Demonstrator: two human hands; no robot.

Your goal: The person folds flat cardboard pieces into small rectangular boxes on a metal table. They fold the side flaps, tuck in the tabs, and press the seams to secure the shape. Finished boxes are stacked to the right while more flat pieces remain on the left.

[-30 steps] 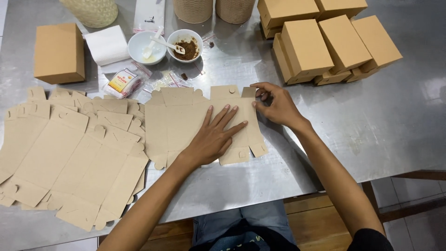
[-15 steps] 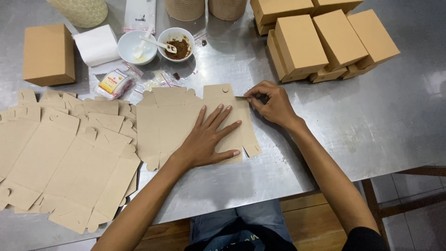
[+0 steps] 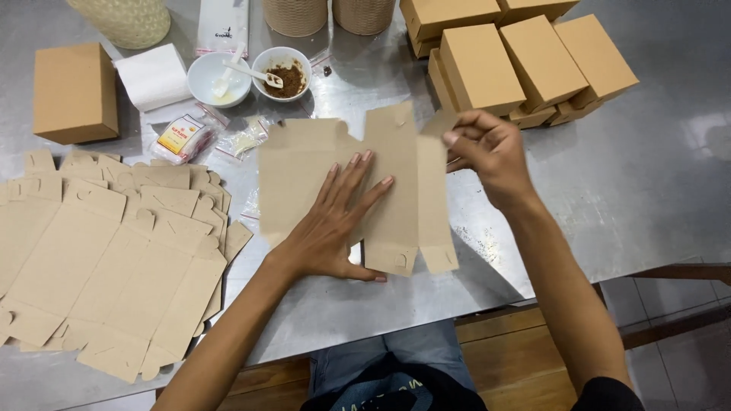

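A flat brown cardboard box blank [image 3: 304, 171] is partly raised off the steel table [image 3: 662, 175] in front of me. My left hand [image 3: 335, 224] lies spread on its middle panels, fingers apart, pressing it. My right hand [image 3: 487, 152] pinches the blank's upper right flap and side panel, which is bent upward along its crease. A stack of several more flat blanks [image 3: 106, 251] lies to the left of my left arm.
Folded brown boxes [image 3: 525, 61] are grouped at the back right, and one more box [image 3: 74, 91] stands back left. Two white bowls [image 3: 251, 74] with spoons, a paper napkin [image 3: 154, 76], small packets [image 3: 183, 137] and woven containers [image 3: 126, 19] sit behind the blank.
The blank has come up off the table and nearer to me. My right hand has lifted and folded its right panel upward. My left hand stays flat on the middle.
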